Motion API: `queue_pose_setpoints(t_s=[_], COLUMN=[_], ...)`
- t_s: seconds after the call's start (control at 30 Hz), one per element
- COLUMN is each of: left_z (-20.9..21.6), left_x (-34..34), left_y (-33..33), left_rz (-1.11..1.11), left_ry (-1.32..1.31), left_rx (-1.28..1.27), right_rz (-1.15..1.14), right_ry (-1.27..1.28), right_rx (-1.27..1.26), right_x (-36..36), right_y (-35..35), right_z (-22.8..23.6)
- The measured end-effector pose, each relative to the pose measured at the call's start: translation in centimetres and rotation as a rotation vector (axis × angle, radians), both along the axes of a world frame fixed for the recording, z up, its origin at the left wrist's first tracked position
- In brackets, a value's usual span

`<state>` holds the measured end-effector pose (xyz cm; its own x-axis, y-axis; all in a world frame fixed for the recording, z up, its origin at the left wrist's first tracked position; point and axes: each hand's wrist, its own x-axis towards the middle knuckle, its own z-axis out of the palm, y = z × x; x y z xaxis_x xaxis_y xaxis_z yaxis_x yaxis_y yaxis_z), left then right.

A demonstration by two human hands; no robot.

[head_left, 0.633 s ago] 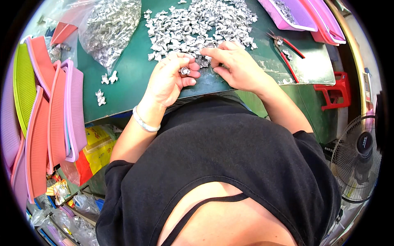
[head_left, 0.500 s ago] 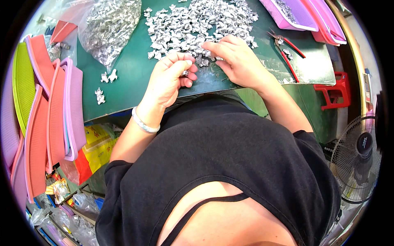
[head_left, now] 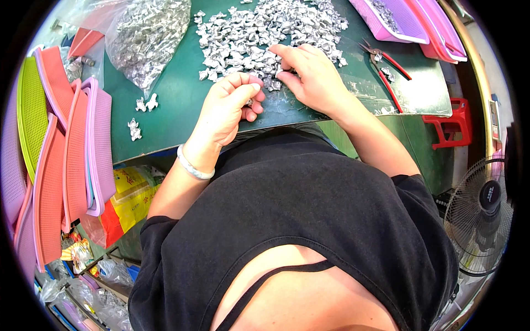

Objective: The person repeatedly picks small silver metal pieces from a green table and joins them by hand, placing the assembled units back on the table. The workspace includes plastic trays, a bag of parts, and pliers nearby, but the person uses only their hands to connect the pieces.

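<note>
A broad pile of small silver metal figures [head_left: 248, 36] covers the far middle of the green table [head_left: 176, 118]. Close to its near edge, my left hand [head_left: 232, 102] is closed around a small silver metal figure [head_left: 249, 102], mostly hidden by the fingers. My right hand [head_left: 314, 77] reaches over the pile's near right part, thumb and forefinger apart, with nothing visible between them. On the left of the table lie a loose pair of figures [head_left: 146, 103] and a single figure [head_left: 134, 129].
Red-handled pliers [head_left: 389, 83] lie right of the pile. A clear bag [head_left: 149, 41] of silver pieces stands at the far left, a purple basket [head_left: 406, 34] at the far right. Stacked plastic baskets [head_left: 99, 143] flank the left edge; a red stool [head_left: 452, 124] and a fan [head_left: 480, 215] are at right.
My right hand has shifted left and a little farther over the pile, its thumb and forefinger now spread. My left hand has barely moved and keeps its hold on the small metal figure.
</note>
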<state>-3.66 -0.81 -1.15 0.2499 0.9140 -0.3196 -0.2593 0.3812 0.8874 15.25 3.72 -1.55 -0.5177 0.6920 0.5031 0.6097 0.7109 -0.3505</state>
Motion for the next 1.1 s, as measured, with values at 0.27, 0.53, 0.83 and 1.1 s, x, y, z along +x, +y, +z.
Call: queue_pose_setpoints(t_s=[0.27,0.53,0.83,1.1], left_z=[0.0,0.5,0.5,0.4], left_x=[0.0,0.0,0.4,0.5], left_y=[0.0,-0.1,-0.1,0.0], left_rz=[-0.012,-0.031,-0.049,0.015], left_ry=[0.014,-0.013,-0.099,-0.078], left_rx=[0.005,-0.027,-0.029,-0.080], right_rz=[-0.123,0.038,0.175,0.112], right_ry=[0.096,0.411,0.364,0.271], right_rx=[-0.029,-0.236,0.047,-0.076], right_x=[-1.0,0.0,-0.7,-0.1], right_y=[-0.7,-1.3,-2.0,-2.0], right_z=[0.2,0.5,1.6,0.7])
